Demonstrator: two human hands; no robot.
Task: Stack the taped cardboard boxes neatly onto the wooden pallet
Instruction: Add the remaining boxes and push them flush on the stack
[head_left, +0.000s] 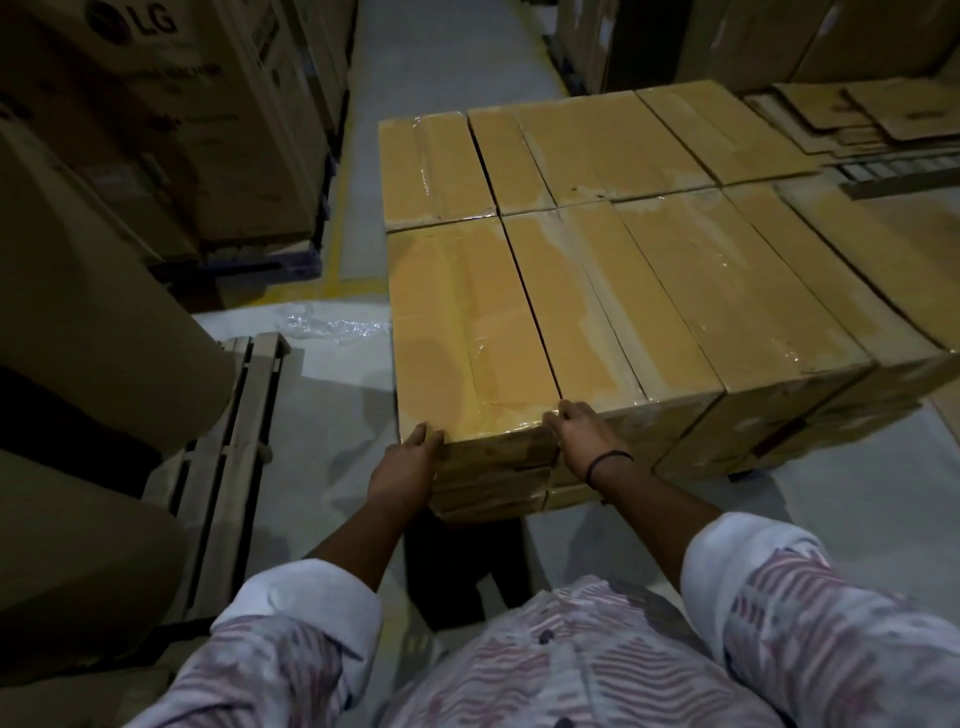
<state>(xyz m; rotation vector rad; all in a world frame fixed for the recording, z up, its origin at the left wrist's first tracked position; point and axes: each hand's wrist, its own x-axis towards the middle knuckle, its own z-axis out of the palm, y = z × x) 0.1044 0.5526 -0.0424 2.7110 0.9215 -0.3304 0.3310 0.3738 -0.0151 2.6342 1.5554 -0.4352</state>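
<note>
Warehouse aisle, dim light: grey concrete floor (441, 47) with a yellow painted line (337, 218) running up the left-centre of the frame.

1. Stack of taped boxes (649, 291), centre to right of frame. The top layer lies in two rows, with the boxes side by side and touching, and glossy tape over the lids. Lower layers show at the near face. What the stack stands on is hidden.

2. Near-left box (467, 322), top layer, lower centre of frame. It sits flush against its neighbour on the right and against the box behind it.

3. Your left hand (408, 467) is at that box's near left corner, fingers curled over the top edge and palm against the end face.

4. Your right hand (579, 434) is at the near right corner of the same box, fingers curled onto the top edge at the seam with the next box. A black band (609, 463) sits on the wrist.

5. Slatted wooden pallet (234, 441), lower left, under large plain cartons (78, 312).

6. Tall printed cartons (156, 130), upper left, marked "LG".

7. Crumpled clear film (337, 327) on the floor, just left of the stack.

8. Flattened cardboard sheets (857, 114), upper right, beyond the stack.

9. Rolled patterned sleeves (779, 597) along the bottom edge of the frame.
</note>
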